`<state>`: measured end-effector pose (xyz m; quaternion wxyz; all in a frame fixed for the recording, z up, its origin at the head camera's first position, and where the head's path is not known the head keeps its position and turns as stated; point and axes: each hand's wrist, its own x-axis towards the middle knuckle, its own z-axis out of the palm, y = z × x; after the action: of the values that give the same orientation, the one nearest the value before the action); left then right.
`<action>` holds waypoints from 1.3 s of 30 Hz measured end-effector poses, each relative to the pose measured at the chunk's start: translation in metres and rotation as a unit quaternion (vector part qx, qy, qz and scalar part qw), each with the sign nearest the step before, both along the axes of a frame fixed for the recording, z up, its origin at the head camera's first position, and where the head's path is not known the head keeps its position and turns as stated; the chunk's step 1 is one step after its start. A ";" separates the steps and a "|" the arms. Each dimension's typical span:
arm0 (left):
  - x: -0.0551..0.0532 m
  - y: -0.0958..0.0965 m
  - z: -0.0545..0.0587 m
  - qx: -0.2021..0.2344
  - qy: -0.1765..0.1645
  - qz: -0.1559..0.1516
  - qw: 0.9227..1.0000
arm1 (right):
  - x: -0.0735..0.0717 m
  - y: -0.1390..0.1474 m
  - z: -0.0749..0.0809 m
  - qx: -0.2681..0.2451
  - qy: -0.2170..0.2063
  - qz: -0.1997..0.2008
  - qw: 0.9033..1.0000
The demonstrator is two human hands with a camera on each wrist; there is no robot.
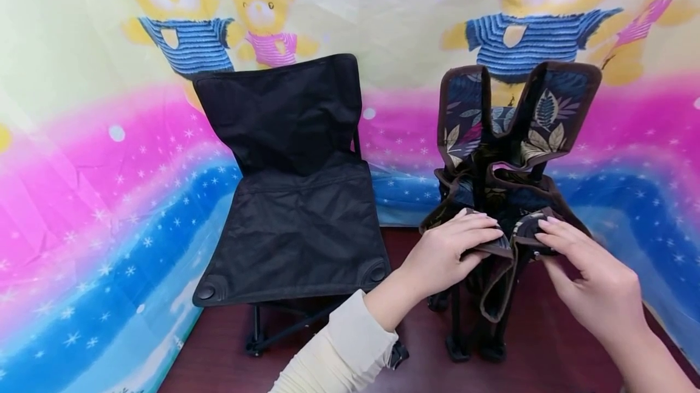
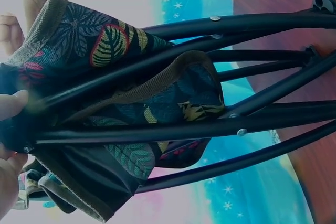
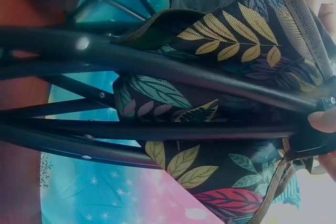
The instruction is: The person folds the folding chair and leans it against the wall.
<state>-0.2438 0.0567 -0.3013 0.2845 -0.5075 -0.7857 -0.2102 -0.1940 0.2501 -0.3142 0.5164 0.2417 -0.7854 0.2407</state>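
Observation:
A leaf-patterned folding chair (image 1: 544, 119) with brown edging stands half folded on the right, its seat fabric sagging in a fold between the front corners. My left hand (image 1: 445, 253) grips the left front corner, fingers on top and thumb below. At the right front corner my right hand (image 1: 593, 277) holds the fabric and frame end the same way. The left wrist view shows the black crossed legs (image 2: 173, 132) close together under the seat. In the right wrist view, my right thumb (image 3: 323, 120) lies against the black corner piece (image 3: 310, 139).
A black folding chair (image 1: 295, 229) stands unfolded at the left, close to my left forearm. Both chairs stand on a dark red wooden surface (image 1: 219, 350). A printed bear cloth (image 1: 394, 47) hangs behind and spreads around the sides.

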 end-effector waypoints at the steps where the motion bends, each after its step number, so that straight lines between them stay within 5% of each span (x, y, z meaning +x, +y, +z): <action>1: 0.000 0.000 -0.001 0.004 -0.001 -0.003 1.000 | 0.000 0.000 -0.001 0.002 -0.001 0.000 1.000; 25: -0.001 -0.001 -0.023 0.133 -0.013 -0.001 0.991 | 0.004 -0.019 -0.002 -0.123 0.056 0.008 0.991; 39: 0.006 -0.009 -0.038 0.203 -0.027 -0.001 0.979 | 0.000 -0.009 -0.026 -0.204 0.079 0.004 0.976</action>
<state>-0.2380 0.0482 -0.3397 0.3598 -0.4345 -0.7334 -0.3792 -0.1936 0.2410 -0.3400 0.6143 0.1529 -0.6754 0.3784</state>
